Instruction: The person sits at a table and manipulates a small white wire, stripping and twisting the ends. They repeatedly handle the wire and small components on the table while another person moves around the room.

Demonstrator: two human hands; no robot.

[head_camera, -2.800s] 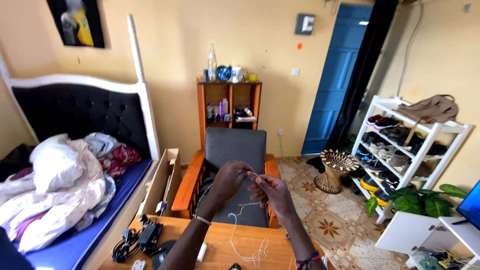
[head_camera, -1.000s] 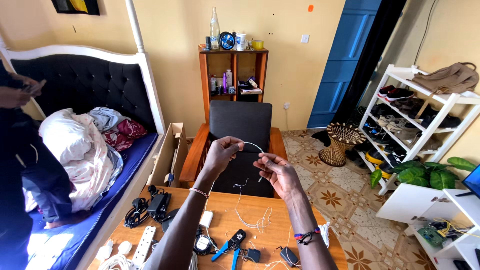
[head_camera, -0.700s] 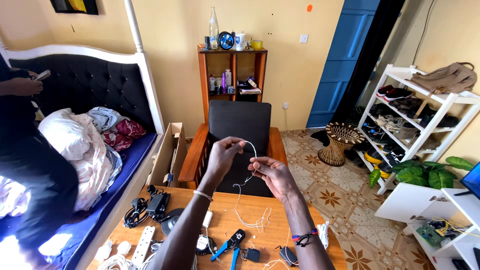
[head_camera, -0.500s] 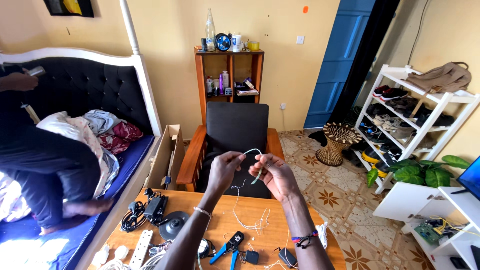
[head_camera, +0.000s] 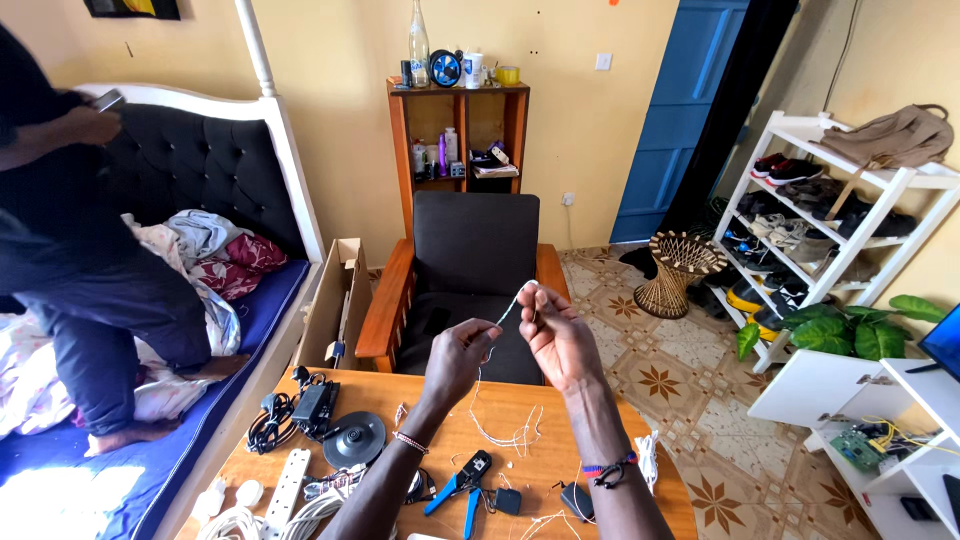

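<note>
A bed [head_camera: 250,330] with a black padded headboard fills the left of the frame, and a person in dark clothes [head_camera: 90,250] stands on it, head cut off by the top edge. A black armchair with wooden arms [head_camera: 470,270] sits at centre, behind a wooden table [head_camera: 560,420] along the bottom edge. A white shoe rack [head_camera: 840,220] stands at the right.

Both hands are raised over the table at centre frame, close together but not touching. The right hand [head_camera: 560,340] is closed, thumb and fingertips pinched on the upper end of a thin white wire [head_camera: 507,308]. The left hand [head_camera: 460,358] sits lower and to the left, fingers curled shut on the same wire, which runs taut between them. Loose strands hang from the left hand to a small pile of wire offcuts [head_camera: 510,435] on the table.

Blue-handled pliers [head_camera: 462,485] lie at lower centre. The wire's tip above the right hand is too fine to make out, and both forearms are cut off by the bottom edge
</note>
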